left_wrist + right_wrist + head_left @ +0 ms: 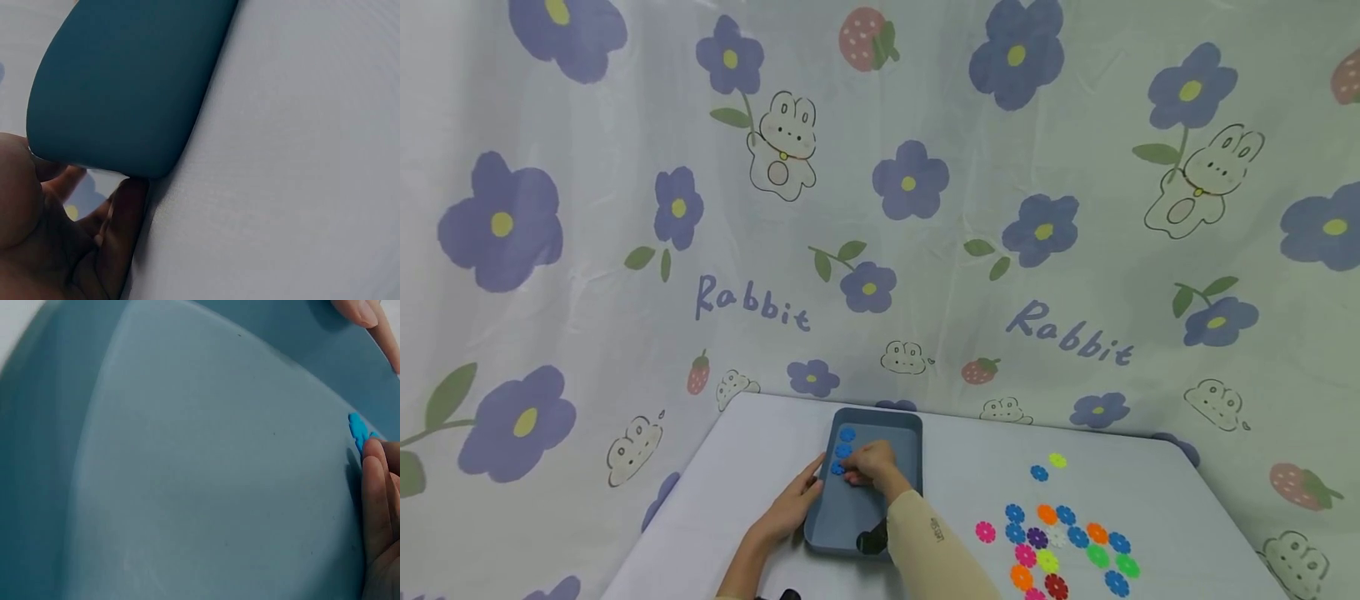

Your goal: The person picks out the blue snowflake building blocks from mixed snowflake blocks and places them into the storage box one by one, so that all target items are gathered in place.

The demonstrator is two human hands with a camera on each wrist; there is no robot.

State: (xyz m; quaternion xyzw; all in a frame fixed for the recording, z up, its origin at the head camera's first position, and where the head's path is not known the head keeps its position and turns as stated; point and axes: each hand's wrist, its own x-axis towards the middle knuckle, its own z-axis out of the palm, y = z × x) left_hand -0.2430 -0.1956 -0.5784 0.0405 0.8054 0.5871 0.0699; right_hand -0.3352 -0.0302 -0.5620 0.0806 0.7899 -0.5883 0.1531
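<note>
A grey-blue rectangular tray [850,518] lies on the white table. My left hand [790,505] grips its left side; in the left wrist view, fingers and thumb stand at the tray wall [125,81]. Inside the tray, my right hand [872,464] pinches a blue snowflake disc [359,430] between its fingertips, close over the tray floor near the left wall. Two more blue snowflake discs, one [843,451] just beyond the fingers and another [847,434] farther back, line up along that wall. My right hand hides part of the pinched disc.
Right of the tray, many loose snowflake discs lie spread on the table, among them an orange one [1022,577], a purple one [1037,537] and a green one [1097,556]. A printed curtain [910,250] hangs behind the table's far edge.
</note>
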